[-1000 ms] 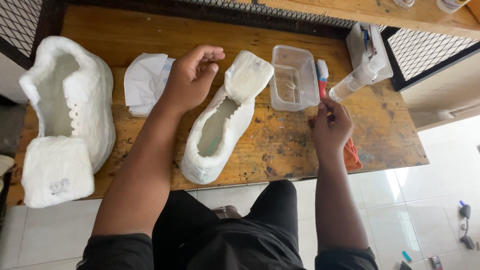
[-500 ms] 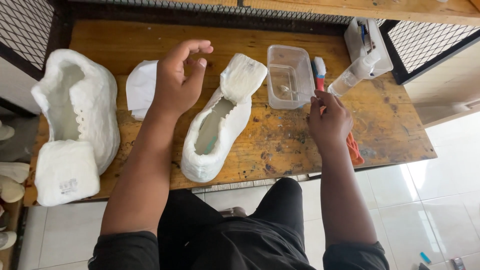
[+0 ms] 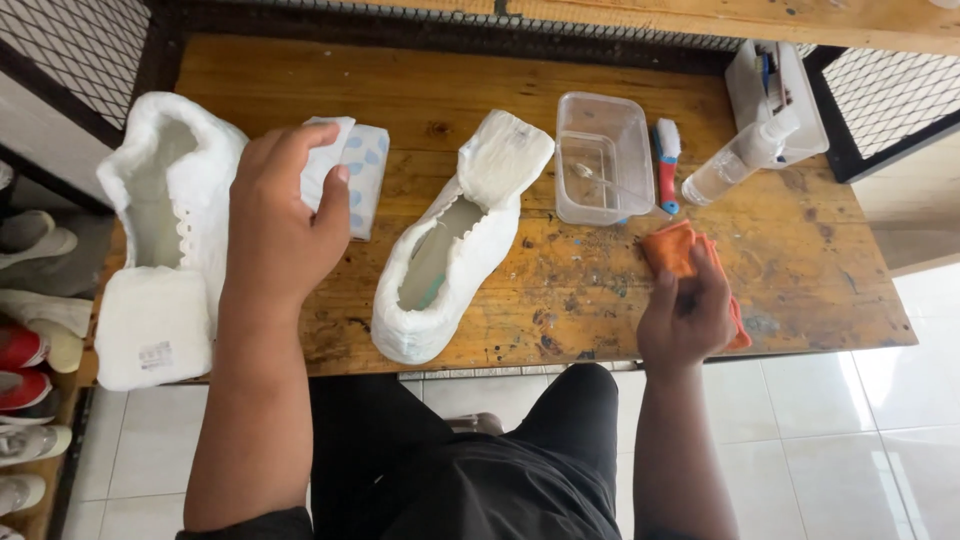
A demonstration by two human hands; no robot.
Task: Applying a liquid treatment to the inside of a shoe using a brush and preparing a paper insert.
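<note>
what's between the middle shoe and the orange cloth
Nothing: in the head view, only bare stained wood of the table separates the shoe from the cloth, which the right hand touches.

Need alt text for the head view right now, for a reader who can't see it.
A seated person's right hand presses an orange cloth on a wooden table, while the left hand hovers by a tissue pack. A tissue-wrapped shoe lies between them, near a clear tub and spray bottle.

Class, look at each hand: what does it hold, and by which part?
Right hand presses the orange cloth at its near part; left hand holds nothing.
</note>
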